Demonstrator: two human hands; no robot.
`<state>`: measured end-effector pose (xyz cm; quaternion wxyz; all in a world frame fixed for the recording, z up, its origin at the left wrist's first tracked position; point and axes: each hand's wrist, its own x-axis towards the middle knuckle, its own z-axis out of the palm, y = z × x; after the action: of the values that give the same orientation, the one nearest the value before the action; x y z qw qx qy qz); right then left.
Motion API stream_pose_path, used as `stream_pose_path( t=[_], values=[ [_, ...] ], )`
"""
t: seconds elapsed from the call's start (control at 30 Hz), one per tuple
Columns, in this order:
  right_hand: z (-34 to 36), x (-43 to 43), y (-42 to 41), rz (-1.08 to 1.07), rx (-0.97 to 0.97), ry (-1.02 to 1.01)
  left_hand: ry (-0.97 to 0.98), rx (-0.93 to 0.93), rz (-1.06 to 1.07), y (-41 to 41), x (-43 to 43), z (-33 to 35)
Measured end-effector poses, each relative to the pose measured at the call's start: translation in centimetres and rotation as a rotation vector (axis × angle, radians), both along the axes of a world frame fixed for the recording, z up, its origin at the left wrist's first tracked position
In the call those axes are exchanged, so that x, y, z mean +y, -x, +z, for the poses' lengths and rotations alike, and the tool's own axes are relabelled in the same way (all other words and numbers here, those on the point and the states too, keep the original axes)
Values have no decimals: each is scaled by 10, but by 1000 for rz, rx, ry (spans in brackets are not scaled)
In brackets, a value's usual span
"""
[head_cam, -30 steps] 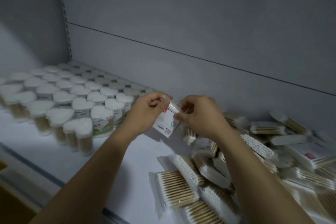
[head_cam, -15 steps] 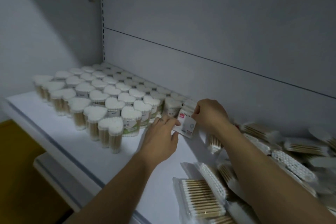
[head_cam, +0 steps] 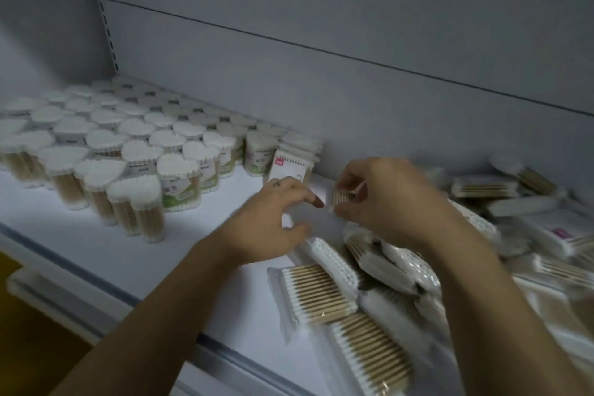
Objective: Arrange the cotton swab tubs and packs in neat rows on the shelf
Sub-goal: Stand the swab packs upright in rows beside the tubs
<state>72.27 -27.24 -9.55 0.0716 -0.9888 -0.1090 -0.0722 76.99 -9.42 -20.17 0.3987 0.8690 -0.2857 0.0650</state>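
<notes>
Pack (head_cam: 341,196) small, wooden stems visible; right hand (head_cam: 384,202) pinches

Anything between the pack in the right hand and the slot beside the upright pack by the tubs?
No object on the shelf blocks it. The small pack, pinched by the right hand, is held just right of the upright pack, with bare shelf between. Only the left hand hovers close beside that gap.
</notes>
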Motion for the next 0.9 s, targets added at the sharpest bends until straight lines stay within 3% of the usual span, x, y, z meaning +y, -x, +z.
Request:
stream_pose_path(
  t=[0.1, 0.23, 0.43, 0.53, 0.63, 0.73, 0.83, 0.9],
  values=[
    [-23, 0, 12, 36, -82, 31, 5, 177, -224, 16, 0, 13],
    [-30, -8, 16, 64, -162, 82, -29, 202, -320, 24, -1, 10],
    [-46, 0, 21, -6, -313, 24, 127, 115, -226, 22, -6, 7],
    [-41, 8, 24, -28, -423, -120, 339, 206, -161, 19, 3, 16],
    [-33, 19, 28, 24, -313, -76, 470, 210, -107, 13, 13, 20],
    [-29, 25, 14, 42, -204, -54, 434, 164, 11, 10, 16, 15],
    [-20, 32, -8, -10, -177, -122, 138, -61, 312, 4, 23, 1],
    [-18, 40, -29, -43, -120, -95, 51, -70, 433, 1, 30, -8]
  ],
)
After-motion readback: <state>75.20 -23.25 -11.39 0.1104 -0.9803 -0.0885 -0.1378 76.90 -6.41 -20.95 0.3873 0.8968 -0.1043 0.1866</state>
